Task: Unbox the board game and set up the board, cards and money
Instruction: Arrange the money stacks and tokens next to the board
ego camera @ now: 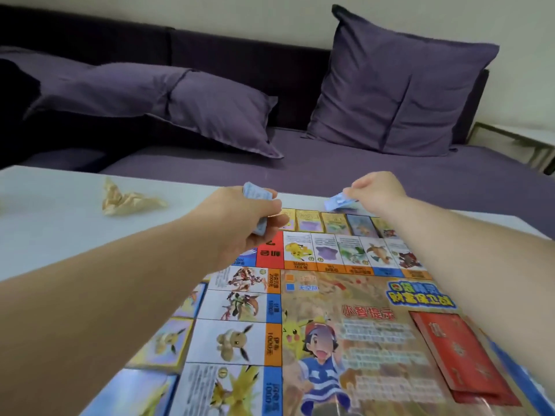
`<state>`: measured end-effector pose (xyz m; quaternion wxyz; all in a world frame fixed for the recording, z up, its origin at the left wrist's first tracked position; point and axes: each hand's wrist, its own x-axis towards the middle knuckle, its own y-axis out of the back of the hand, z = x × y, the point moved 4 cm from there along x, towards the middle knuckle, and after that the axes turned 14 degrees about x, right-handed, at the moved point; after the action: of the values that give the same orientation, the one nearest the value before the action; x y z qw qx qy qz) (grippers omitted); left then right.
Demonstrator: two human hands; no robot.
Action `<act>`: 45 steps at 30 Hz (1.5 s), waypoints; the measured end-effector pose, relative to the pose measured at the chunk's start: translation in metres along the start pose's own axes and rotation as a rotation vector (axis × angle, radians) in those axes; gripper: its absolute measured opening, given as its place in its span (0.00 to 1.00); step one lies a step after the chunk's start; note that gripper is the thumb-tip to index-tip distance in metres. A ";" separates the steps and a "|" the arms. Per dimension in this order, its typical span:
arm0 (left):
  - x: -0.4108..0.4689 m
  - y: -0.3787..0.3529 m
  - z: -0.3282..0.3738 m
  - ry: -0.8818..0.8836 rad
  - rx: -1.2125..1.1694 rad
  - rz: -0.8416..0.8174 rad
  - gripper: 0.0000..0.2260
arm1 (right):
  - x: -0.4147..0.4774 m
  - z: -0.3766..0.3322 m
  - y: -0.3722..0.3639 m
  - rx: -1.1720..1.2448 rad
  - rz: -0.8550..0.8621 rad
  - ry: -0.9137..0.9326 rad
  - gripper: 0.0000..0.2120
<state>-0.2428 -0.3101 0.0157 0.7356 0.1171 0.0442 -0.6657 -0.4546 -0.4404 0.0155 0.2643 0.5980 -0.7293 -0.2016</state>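
Colourful flat board (345,298), left hand (237,226), right hand (375,192) holding blue cards (338,202)

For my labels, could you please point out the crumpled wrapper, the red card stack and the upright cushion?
crumpled wrapper (129,201): head view, creased middle.
red card stack (459,352): head view, top face.
upright cushion (399,85): head view, front panel.

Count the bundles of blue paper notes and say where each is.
2. One bundle of blue paper notes is gripped in the left hand; the other is pinched by the right hand beyond the far edge of the printed game board. More may be hidden.
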 end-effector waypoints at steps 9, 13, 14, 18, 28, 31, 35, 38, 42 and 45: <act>-0.017 0.013 -0.005 0.038 -0.133 -0.030 0.07 | -0.040 -0.031 0.001 0.119 -0.089 0.134 0.09; -0.046 0.032 0.000 0.000 -0.110 0.004 0.04 | -0.105 -0.085 -0.017 0.254 -0.413 0.109 0.15; -0.055 0.038 0.001 -0.007 -0.108 0.016 0.04 | -0.122 -0.096 -0.023 0.297 -0.511 0.064 0.17; -0.088 0.070 0.005 -0.016 -0.023 0.096 0.05 | -0.178 -0.129 -0.049 0.401 -0.736 -0.023 0.19; -0.141 0.158 0.000 0.033 0.001 0.254 0.05 | -0.243 -0.191 -0.103 0.522 -0.810 -0.140 0.06; -0.149 0.173 -0.002 0.038 -0.033 0.280 0.04 | -0.239 -0.195 -0.119 0.491 -0.775 -0.183 0.05; -0.154 0.191 -0.008 0.056 -0.062 0.299 0.04 | -0.219 -0.182 -0.137 0.257 -0.674 -0.153 0.06; -0.156 0.200 -0.013 0.075 -0.081 0.312 0.03 | -0.214 -0.174 -0.154 -0.081 -0.642 -0.098 0.13; -0.158 0.203 -0.020 0.092 -0.106 0.330 0.03 | -0.210 -0.171 -0.166 -0.243 -0.575 0.023 0.10; -0.160 0.198 -0.019 0.109 -0.148 0.361 0.05 | -0.212 -0.171 -0.155 -0.208 -0.582 0.062 0.11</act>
<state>-0.0626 -0.1340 0.0554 0.8462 0.1046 0.1111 -0.5105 -0.1984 -0.2608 0.0235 0.2774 0.7573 -0.4946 -0.3239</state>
